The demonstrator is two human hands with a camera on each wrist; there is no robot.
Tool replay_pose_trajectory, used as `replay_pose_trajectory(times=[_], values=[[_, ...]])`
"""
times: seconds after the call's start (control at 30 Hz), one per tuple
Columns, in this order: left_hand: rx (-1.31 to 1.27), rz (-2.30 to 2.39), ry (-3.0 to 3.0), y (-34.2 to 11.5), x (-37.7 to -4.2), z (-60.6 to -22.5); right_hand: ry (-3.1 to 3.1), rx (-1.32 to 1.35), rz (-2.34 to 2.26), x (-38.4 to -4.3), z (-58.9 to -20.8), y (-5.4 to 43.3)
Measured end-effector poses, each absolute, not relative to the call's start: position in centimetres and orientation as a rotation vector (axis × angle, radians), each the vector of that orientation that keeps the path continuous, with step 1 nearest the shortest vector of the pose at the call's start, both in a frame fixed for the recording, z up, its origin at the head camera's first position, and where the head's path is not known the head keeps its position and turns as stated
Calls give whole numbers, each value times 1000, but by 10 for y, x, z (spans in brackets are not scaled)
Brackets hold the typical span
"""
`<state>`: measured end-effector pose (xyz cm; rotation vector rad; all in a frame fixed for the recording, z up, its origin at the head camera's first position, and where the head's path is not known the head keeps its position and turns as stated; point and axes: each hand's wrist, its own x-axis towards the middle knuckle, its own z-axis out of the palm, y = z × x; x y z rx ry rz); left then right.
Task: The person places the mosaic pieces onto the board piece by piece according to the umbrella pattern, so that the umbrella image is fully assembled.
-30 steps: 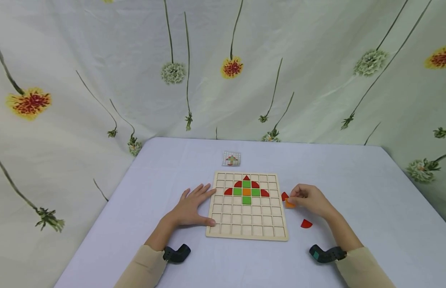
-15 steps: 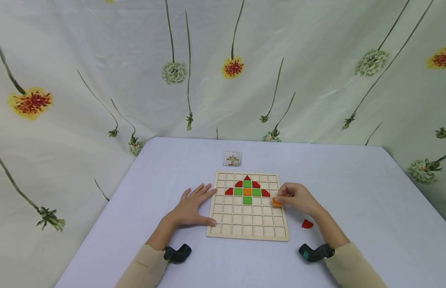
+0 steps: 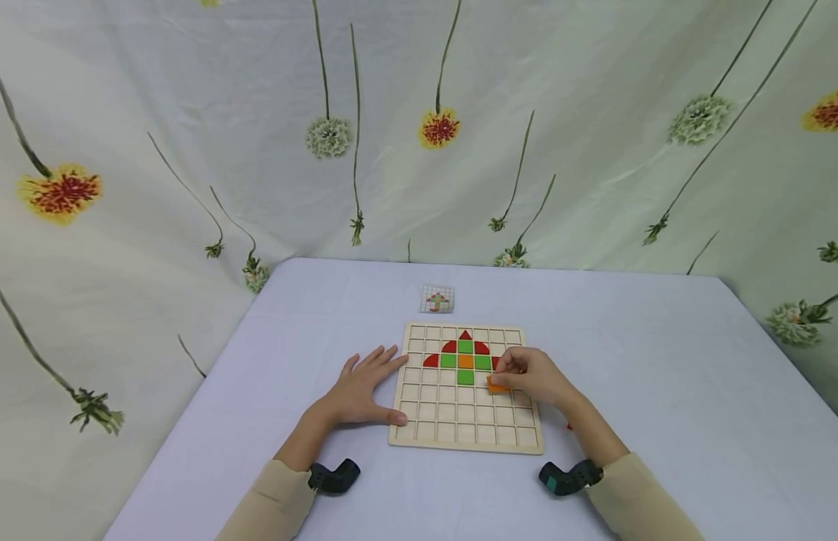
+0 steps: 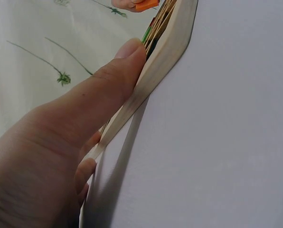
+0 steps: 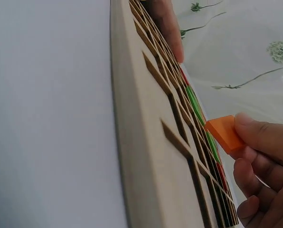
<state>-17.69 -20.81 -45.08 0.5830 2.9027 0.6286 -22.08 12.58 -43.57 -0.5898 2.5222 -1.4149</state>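
A wooden grid board (image 3: 466, 448) lies on the table, with red, green and orange tiles set in its upper cells. My right hand (image 3: 539, 378) pinches an orange square tile (image 5: 223, 132) between thumb and fingers. It holds the tile tilted over the board, right of the lowest green tile (image 3: 465, 377). The hand partly covers the rightmost red tile in the head view. My left hand (image 3: 358, 394) rests spread at the board's left edge, its thumb (image 4: 127, 59) on the rim.
A small pattern card (image 3: 436, 299) lies behind the board, showing a similar coloured figure on a grid. One red piece (image 3: 570, 426) peeks out beside the right forearm, mostly hidden. Both wrists wear black devices (image 3: 334, 477). A flowered cloth hangs behind the white table.
My right hand has carried the orange tile leftward from the table beside the board to above its cells. A red piece near the board's right edge is no longer seen. My left hand stays put.
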Motion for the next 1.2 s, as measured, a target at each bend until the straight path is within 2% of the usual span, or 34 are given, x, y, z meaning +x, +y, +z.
replay_pose_trajectory(times=[0.4, 0.6, 1.2], values=[[592, 619, 2905, -209, -178, -453, 2518, -715, -1394, -213, -437, 95], [595, 616, 2906, -209, -177, -451, 2534, -688, -1426, -207, -437, 85], [593, 641, 2901, -208, -176, -449, 2613, -723, -1333, -197, -442, 81]])
